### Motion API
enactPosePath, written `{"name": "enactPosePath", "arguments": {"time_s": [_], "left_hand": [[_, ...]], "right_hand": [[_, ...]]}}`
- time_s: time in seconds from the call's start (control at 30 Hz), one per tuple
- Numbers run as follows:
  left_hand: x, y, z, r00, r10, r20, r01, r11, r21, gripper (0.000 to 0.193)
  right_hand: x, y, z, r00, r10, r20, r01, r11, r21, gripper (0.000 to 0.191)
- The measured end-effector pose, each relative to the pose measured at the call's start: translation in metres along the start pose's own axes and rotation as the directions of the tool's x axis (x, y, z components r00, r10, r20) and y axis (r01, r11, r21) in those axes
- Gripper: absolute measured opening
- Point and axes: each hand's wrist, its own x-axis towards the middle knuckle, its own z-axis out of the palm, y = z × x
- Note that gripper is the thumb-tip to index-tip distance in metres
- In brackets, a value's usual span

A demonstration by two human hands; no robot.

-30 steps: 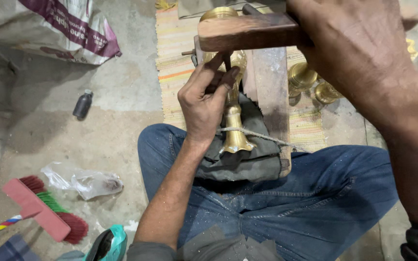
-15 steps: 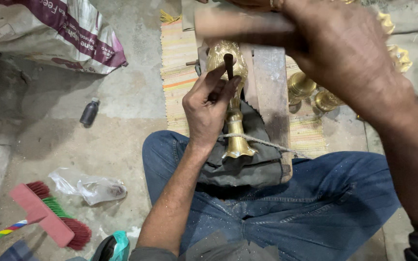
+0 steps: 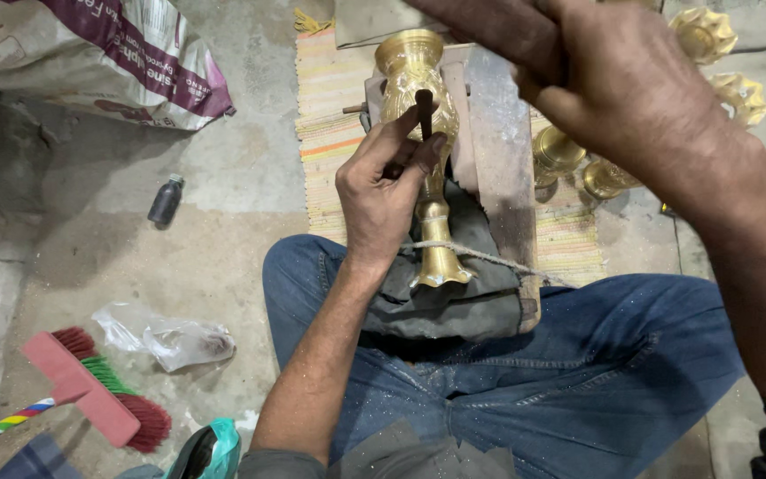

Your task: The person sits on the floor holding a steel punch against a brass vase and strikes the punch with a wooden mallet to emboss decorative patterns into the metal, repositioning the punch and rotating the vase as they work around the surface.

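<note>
Mid-frame, the left hand [image 3: 383, 191] still pinches a dark punch [image 3: 423, 113] against the brass vase [image 3: 418, 106] (lying on a wooden block [image 3: 498, 160]). The right hand [image 3: 613, 80], top right, has risen; its grip is unclear, the mallet gone from view.

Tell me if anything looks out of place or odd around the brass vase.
Nothing stands out. The brass vase lies tied by a cord on the block, the left hand setting a punch against it.

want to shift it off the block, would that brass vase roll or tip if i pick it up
The brass vase probably rolls: it lies on its side, round-bodied, with only a cord across its stem. It looks like solid metal, so likely heavy and stiff. The polished surface may be slippery.
</note>
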Motion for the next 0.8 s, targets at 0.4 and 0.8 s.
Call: {"name": "enactPosePath", "arguments": {"time_s": [0.4, 0.8], "left_hand": [[0.001, -0.001, -0.006, 1.0, -0.015, -0.006, 0.015, 0.999, 0.043, 0.04], [-0.001, -0.005, -0.014, 0.996, -0.086, 0.038, 0.086, 0.996, 0.025, 0.041]], "right_hand": [[0.003, -0.001, -0.001, 1.0, 0.01, -0.006, -0.01, 0.998, -0.067, 0.029], [0.003, -0.001, 0.006, 0.97, -0.215, -0.116, 0.181, 0.95, -0.254, 0.036]]}}
